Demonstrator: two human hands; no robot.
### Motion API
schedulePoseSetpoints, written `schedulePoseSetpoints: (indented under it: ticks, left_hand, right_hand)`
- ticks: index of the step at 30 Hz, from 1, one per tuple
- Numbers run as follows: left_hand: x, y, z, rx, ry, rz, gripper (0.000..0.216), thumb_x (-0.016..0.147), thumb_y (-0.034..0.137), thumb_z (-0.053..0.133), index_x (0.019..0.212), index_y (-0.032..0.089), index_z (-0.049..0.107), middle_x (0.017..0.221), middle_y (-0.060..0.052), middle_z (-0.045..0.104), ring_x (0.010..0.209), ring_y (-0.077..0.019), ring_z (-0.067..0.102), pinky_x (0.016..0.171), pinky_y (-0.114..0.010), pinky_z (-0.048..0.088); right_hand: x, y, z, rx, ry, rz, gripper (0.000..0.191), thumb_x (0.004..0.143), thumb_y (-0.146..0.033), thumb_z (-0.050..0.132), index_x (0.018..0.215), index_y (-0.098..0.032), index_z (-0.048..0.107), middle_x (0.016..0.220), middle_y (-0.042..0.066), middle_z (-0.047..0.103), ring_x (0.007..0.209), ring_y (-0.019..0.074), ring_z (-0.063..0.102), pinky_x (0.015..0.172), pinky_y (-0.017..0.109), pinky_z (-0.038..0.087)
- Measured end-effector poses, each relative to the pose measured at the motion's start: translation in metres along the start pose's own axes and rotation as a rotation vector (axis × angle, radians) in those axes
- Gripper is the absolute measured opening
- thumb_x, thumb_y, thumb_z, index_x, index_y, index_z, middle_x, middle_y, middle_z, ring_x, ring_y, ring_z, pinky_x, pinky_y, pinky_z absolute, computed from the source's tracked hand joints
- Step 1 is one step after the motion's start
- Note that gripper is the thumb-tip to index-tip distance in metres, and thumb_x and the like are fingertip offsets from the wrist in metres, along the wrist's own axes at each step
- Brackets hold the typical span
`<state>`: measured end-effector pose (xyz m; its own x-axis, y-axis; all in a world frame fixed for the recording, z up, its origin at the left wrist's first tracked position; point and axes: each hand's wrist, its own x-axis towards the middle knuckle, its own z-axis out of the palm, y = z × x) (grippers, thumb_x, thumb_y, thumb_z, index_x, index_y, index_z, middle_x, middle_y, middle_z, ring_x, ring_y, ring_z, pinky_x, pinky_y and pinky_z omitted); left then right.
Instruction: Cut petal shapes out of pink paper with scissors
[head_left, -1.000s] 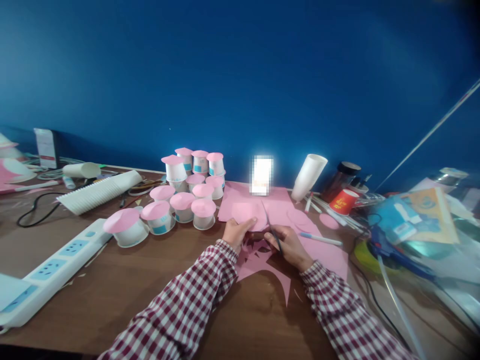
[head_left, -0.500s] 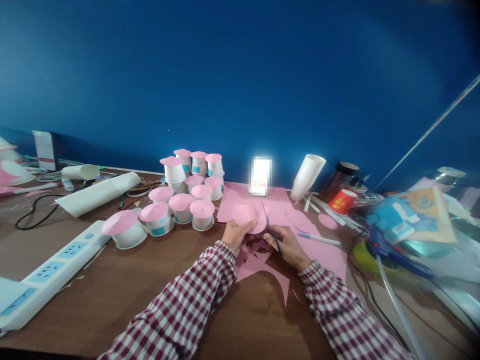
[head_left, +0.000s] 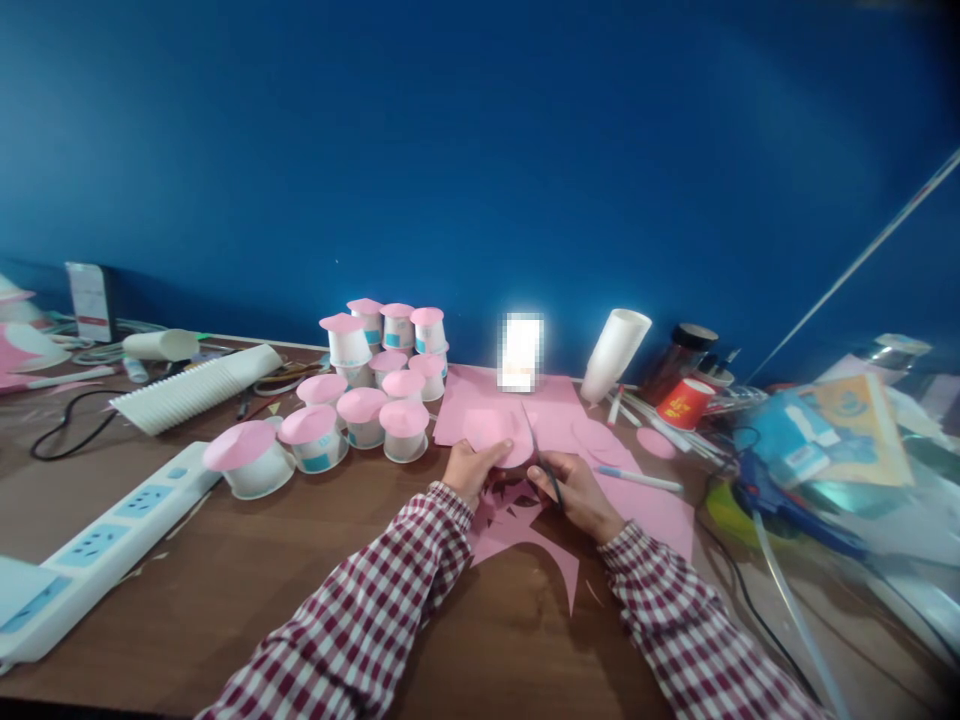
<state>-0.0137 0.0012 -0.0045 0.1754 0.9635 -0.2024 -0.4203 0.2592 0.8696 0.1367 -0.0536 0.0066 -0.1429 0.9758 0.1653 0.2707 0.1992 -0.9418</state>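
Observation:
My left hand (head_left: 466, 470) pinches a round piece of pink paper (head_left: 491, 432) and holds it up over the table. My right hand (head_left: 579, 492) is closed on a pair of scissors (head_left: 541, 452), whose blades reach up along the right edge of the pink piece. Under both hands lie pink paper offcuts (head_left: 525, 530) with jagged edges. A larger pink sheet (head_left: 555, 415) lies flat behind my hands, with several cut pink circles (head_left: 596, 435) on it. Both forearms wear red and white checked sleeves.
Several upturned white cups with pink tops (head_left: 364, 400) stand left of my hands. A lying stack of white cups (head_left: 191, 388) and a white power strip (head_left: 105, 535) are further left. A pen (head_left: 637, 480), a red cup (head_left: 684, 402), a leaning stack of white cups (head_left: 615, 352) and blue clutter (head_left: 802, 460) sit to the right.
The pink piece has turned slightly in my left hand and the scissors have crept along its edge. Both hands stay in the same place.

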Motion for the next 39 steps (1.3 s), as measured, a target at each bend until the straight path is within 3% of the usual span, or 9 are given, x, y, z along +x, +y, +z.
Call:
schedulePoseSetpoints:
  ticks: [19,24,27,33,39]
  left_hand:
    - [-0.0005,0.0031,-0.0016,0.008,-0.004,-0.008,0.032,0.050,0.025,0.082,0.068,0.006,0.064,0.052,-0.006,0.063,0.043,-0.0138,0.056,0.039,-0.023,0.047]
    - [-0.0004,0.0021,-0.0012,-0.058,-0.023,-0.006,0.037,0.050,0.026,0.082,0.077,0.006,0.066,0.063,-0.010,0.067,0.053,-0.0184,0.062,0.044,-0.025,0.049]
    - [0.0000,0.0013,-0.0010,-0.036,-0.007,-0.018,0.036,0.050,0.026,0.082,0.074,0.006,0.065,0.060,-0.009,0.066,0.050,-0.0176,0.061,0.040,-0.024,0.046]
    - [-0.0002,0.0006,-0.0007,-0.041,-0.023,0.031,0.036,0.049,0.027,0.082,0.073,0.006,0.066,0.061,-0.010,0.067,0.056,-0.0194,0.064,0.047,-0.025,0.050]
    - [0.0012,-0.0007,-0.0016,-0.007,-0.015,0.020,0.036,0.048,0.027,0.083,0.073,0.006,0.067,0.063,-0.010,0.068,0.055,-0.0187,0.063,0.047,-0.025,0.049]
  right_hand:
    - [-0.0002,-0.0032,-0.0032,-0.067,-0.014,0.043,0.030,0.082,-0.043,0.057,0.079,-0.013,0.061,0.052,-0.003,0.049,0.047,0.0099,0.044,0.045,0.022,0.034]
    - [0.0000,-0.0011,-0.0021,-0.058,-0.015,0.054,0.031,0.081,-0.043,0.058,0.080,-0.013,0.062,0.052,-0.003,0.049,0.046,0.0094,0.044,0.045,0.022,0.034]
    - [0.0004,0.0014,-0.0009,-0.014,-0.022,0.056,0.031,0.081,-0.042,0.057,0.084,-0.012,0.062,0.052,-0.004,0.049,0.046,0.0090,0.043,0.045,0.021,0.034]
    - [0.0000,0.0027,0.0001,0.027,-0.032,0.055,0.031,0.080,-0.045,0.057,0.074,-0.014,0.059,0.052,-0.003,0.051,0.047,0.0095,0.046,0.046,0.021,0.037]
    - [-0.0001,0.0037,-0.0012,-0.009,-0.030,0.051,0.033,0.080,-0.047,0.057,0.079,-0.015,0.060,0.054,-0.001,0.053,0.049,0.0116,0.048,0.048,0.022,0.038]
